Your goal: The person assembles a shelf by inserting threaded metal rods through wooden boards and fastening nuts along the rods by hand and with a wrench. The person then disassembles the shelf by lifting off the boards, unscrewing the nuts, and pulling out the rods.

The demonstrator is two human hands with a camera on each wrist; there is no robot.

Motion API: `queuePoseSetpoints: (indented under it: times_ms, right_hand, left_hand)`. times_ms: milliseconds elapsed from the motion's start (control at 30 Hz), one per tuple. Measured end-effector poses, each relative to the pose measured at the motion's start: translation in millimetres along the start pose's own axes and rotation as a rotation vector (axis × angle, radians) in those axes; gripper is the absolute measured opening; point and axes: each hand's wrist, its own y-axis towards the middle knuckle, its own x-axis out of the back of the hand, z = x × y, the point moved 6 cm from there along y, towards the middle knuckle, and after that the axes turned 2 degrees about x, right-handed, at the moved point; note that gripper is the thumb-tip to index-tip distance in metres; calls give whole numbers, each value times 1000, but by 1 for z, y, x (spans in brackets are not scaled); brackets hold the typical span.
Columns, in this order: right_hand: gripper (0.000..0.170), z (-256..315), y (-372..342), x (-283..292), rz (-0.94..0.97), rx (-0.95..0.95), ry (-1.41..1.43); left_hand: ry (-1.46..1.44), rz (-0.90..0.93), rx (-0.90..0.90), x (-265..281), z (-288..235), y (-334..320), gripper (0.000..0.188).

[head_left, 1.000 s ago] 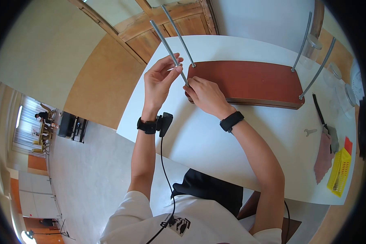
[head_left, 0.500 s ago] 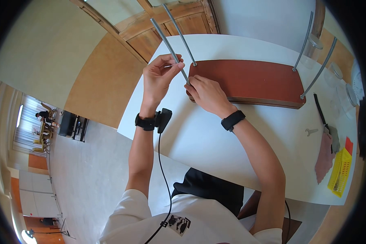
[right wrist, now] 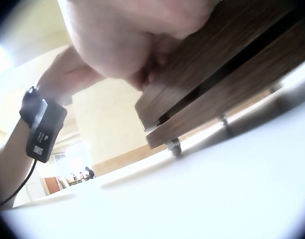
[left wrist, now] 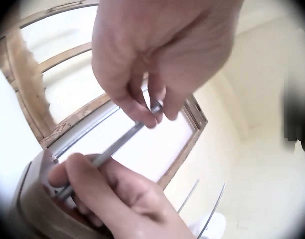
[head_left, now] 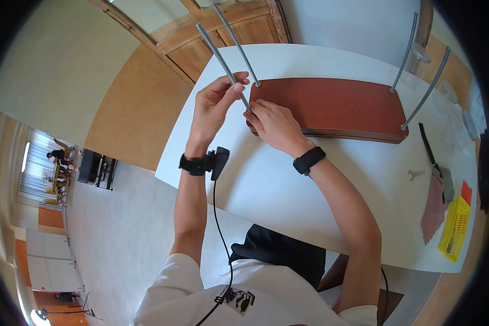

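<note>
Head view: one metal rod (head_left: pixel 219 58), at near left corner of red-brown board (head_left: pixel 331 106), fingers of left hand (head_left: pixel 213 108) pinching its shaft, right hand (head_left: pixel 278 126) gripping its foot, could seat crookedly if tilted.

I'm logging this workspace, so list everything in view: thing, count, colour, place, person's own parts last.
Table: 1, white, beneath boards
Stacked boards: 2, reddish-brown, on table
Metal rods: 4, silver, at the boards' corners
Wrench: 1, grey, table's right
Slim tool: 1, black, beyond wrench
Cloths: 2, pink and grey, beside basket
Basket: 1, yellow, table's right edge
Small item: 1, red, at basket
Jars: at least 3, clear, far right
Wooden panelling: 1, brown, behind table
Distant people: at least 1, dark-clothed, far left
Cables: 2, black, by either arm
Wristbands: 2, black, one per wrist
Shirt: 1, white, bottom
Left hand: 1, bare, pinching the near-left rod
Right hand: 1, bare, gripping that rod's base
</note>
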Motion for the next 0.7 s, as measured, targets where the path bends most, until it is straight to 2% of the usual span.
queuePoseSetpoints:
  times_ms: [33,100,267,333,433,567,667,700]
  right_hand:
    - [23,1,0,-1,4,25,-24]
    - [22,0,0,-2,7,51,-48]
    - [22,1,3,-1,38,53,-35]
    - [23,3,4,-1,40,30,-23]
    - [23,3,3,0,34,6,-12]
    - [21,3,2,0,-18,44,-23]
    - [21,3,2,-2,-5,80,-44]
    - [21,3,2,-2,-5,79,-45]
  left_hand:
    - [1,-1,0,8,2,1,32]
    - [-54,148,30,12,11,3,37]
    - [11,121,-3,15,7,3,34]
    - [39,27,-36,15,6,1,33]
    - [31,-20,-50,14,10,-2,32]
    - [-12,-15,-70,9,10,-3,31]
    - [-9,58,-69,6,12,-3,34]
    - [-95,93,-53,4,15,-3,34]
